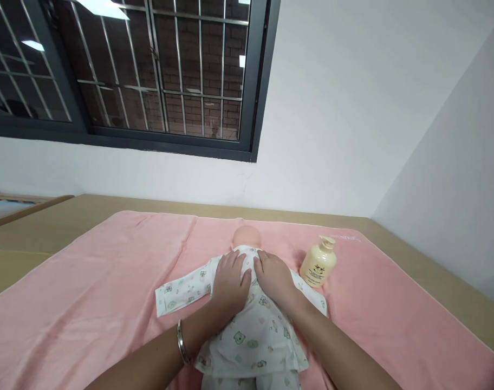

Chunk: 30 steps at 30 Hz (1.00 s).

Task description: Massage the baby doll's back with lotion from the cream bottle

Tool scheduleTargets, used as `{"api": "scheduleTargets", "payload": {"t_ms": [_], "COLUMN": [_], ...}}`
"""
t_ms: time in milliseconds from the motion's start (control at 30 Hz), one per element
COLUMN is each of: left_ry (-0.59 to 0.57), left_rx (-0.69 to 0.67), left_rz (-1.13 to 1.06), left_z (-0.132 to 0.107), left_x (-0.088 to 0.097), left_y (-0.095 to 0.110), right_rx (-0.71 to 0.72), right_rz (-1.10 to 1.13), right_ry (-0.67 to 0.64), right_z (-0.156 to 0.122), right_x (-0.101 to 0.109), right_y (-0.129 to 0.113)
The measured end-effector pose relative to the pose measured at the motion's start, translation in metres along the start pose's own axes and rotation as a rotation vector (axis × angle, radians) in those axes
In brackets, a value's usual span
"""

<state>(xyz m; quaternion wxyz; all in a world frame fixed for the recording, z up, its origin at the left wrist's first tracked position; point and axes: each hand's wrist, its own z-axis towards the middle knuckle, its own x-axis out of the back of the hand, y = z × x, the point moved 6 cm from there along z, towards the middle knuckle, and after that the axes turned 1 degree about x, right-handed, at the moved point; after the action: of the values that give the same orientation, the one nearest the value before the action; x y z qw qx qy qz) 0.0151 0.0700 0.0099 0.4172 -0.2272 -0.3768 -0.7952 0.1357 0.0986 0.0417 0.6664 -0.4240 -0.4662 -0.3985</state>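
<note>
Rests the bare left hand (231, 281) palm-down on the upper body of a bald, pinkish baby doll (253, 314) dressed in a white cloth shirt (247, 349) printed with small green and pink figures. Lays the bare right hand (273, 279) likewise just beside it, leaving a narrow strip of shirt between the two. Leaves both hands released, fingers extended over the cloth rather than clenched or gripping. Points the fingertips toward the doll's smooth, rounded head (247, 236). Wears a shiny silver metal bangle (182, 342) on the left wrist.

Has the doll stretched out on a large pink cloth (88, 303), head toward the white wall (352, 108), one patterned sleeve (182, 291) spread to the left, the other out to the right. Sees a pale-yellow, rounded pump bottle (318, 265) with dark lettering standing just beside that right-hand sleeve. Shows tan tabletop (84, 214) around the cloth and, above, a barred, dark-framed window (166, 76).
</note>
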Motion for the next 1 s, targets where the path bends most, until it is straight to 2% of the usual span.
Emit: {"api": "scheduleTargets", "payload": {"t_ms": [533, 833, 1000], "left_ry": [-0.001, 0.013, 0.0], "left_rx": [0.003, -0.013, -0.204], "left_rz": [-0.01, -0.005, -0.091], "left_z": [0.0, -0.002, -0.006], "left_x": [0.0, 0.002, 0.004], "left_y": [-0.001, 0.0, 0.014], "right_rx": [0.0, 0.009, 0.025], "right_rz": [0.001, 0.043, 0.047], "right_ry": [0.024, -0.027, -0.084], "right_z": [-0.001, 0.003, 0.007], "right_x": [0.0, -0.006, -0.008], "right_y": [0.001, 0.005, 0.006]}}
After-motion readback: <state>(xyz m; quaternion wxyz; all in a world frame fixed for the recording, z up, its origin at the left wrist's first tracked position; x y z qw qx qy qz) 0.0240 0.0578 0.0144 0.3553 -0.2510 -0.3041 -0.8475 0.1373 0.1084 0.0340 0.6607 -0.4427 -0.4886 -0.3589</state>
